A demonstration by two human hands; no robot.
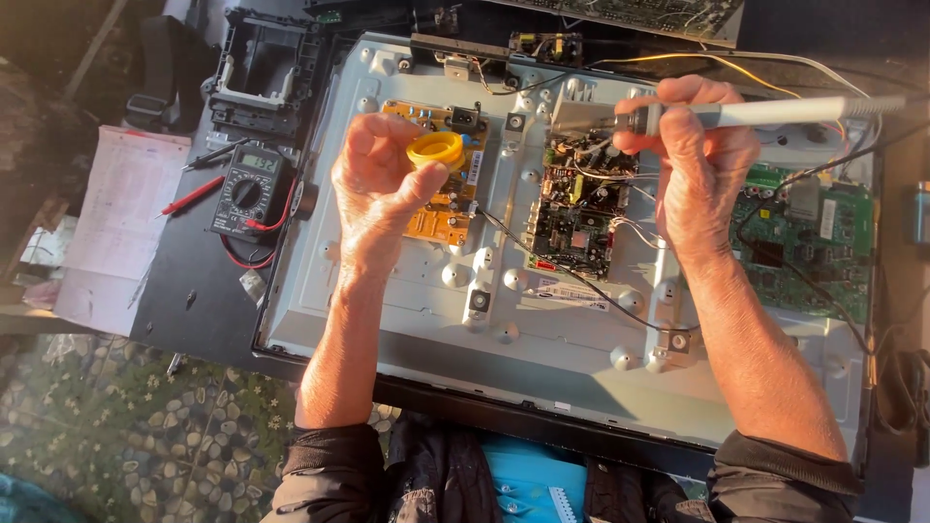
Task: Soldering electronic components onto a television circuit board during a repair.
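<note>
Dark sleeves frame two bare hands raised over an opened flat-screen chassis (407, 320) on a black desk (194, 291).

Left hand (378, 189) has its grip closed on a small round yellow tin (436, 150), thumb below and fingers curled behind, above the orange circuit board (448, 218). Right hand (693, 160) has its grip clamped around a pale soldering iron (775, 111), whose handle runs out to the right, its tip end near the middle black board (576, 218). Beside the wrist lies a green board (823, 242). Left of the chassis sit a multimeter (250, 189) with red leads and a paper sheet (121, 223).
</note>
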